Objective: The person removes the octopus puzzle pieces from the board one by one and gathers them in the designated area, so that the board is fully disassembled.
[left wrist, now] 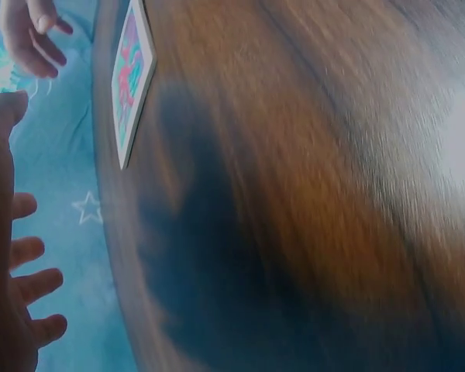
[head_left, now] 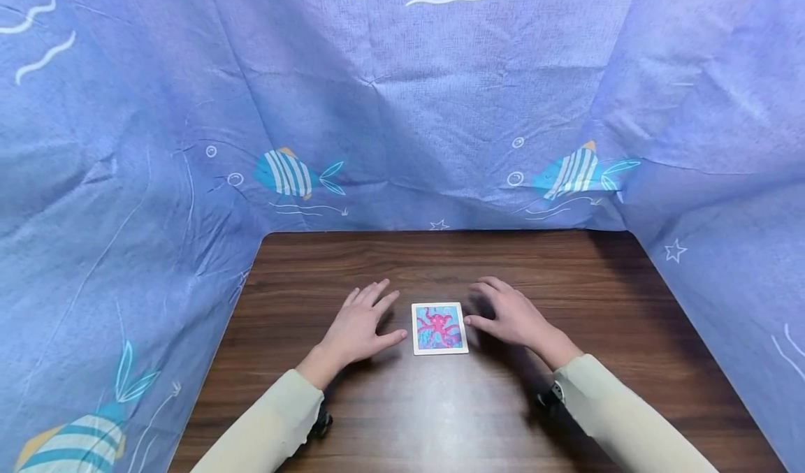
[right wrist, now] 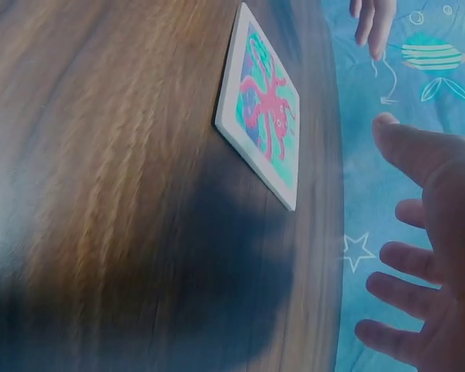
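Observation:
A square picture tile (head_left: 439, 328) with a white border and a pink octopus on a blue ground lies flat on the wooden table. To its left hovers my left hand (head_left: 360, 325), fingers spread and the thumb pointing toward the tile. My right hand (head_left: 508, 315) is at the tile's right side, its thumb tip close to the right edge; neither hand holds anything. In the left wrist view the tile (left wrist: 132, 81) is seen at a slant, apart from the left hand. The right wrist view shows the tile (right wrist: 260, 112) near the right thumb, with a gap between them.
The dark wood-grain table (head_left: 440, 417) spreads under both arms. Blue cloth (head_left: 428, 110) printed with fish, stars and waves hangs behind it and along both sides. A dark strap (head_left: 321, 420) shows below the left sleeve, another dark device (head_left: 552, 395) by the right sleeve.

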Action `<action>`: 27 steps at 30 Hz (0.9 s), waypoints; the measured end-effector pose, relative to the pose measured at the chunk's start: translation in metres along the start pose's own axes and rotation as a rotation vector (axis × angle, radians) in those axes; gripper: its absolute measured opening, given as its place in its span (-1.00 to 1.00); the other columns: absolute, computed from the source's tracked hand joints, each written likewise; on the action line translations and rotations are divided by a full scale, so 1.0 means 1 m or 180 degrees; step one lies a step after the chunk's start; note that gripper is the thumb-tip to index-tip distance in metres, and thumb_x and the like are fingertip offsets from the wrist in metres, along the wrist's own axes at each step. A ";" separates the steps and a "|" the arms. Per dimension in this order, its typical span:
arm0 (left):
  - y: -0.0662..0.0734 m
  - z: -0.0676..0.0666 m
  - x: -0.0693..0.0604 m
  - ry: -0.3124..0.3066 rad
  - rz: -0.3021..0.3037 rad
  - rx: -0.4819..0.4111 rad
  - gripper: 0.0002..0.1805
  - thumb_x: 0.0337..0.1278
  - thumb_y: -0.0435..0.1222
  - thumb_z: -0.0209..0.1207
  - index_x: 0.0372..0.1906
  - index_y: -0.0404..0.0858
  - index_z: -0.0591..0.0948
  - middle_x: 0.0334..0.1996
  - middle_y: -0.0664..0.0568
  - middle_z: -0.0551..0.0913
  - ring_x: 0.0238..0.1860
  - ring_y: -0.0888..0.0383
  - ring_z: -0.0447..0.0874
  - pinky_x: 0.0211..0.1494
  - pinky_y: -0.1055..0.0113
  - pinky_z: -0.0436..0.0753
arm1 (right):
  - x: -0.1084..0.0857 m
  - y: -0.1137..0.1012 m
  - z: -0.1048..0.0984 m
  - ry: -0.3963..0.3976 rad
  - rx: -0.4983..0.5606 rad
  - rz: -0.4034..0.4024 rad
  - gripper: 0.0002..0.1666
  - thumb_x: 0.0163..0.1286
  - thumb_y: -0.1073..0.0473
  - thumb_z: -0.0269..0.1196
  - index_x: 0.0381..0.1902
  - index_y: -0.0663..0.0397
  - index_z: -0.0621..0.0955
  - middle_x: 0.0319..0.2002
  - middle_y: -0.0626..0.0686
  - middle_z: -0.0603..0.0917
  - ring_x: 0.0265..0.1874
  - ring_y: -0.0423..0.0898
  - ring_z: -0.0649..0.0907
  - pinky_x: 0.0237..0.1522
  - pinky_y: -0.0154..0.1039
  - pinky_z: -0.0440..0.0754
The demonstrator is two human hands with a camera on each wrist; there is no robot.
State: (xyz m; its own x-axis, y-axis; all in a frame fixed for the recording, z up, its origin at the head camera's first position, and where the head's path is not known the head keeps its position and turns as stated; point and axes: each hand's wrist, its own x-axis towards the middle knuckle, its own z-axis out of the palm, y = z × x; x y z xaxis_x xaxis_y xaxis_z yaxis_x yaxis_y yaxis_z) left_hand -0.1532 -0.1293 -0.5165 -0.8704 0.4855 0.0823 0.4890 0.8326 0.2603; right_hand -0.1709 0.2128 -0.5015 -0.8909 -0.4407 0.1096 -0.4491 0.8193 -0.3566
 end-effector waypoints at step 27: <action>0.039 0.043 0.039 -0.0740 0.0866 0.0385 -0.11 0.22 0.34 0.16 0.55 0.00 0.37 0.55 0.02 0.32 0.56 0.01 0.26 0.61 -0.05 0.18 | 0.029 -0.011 0.036 -0.0614 0.0380 -0.0028 -0.34 0.30 0.00 0.46 0.29 0.13 0.58 0.19 0.14 0.64 0.21 0.12 0.63 0.24 0.13 0.57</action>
State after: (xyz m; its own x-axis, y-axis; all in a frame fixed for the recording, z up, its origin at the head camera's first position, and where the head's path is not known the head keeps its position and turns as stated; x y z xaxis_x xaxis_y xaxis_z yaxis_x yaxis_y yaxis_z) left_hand -0.1657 -0.0670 -0.5442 -0.6781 0.7293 -0.0913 0.7159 0.6835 0.1423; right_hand -0.1896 0.1779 -0.5282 -0.8525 -0.5190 -0.0622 -0.4354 0.7709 -0.4649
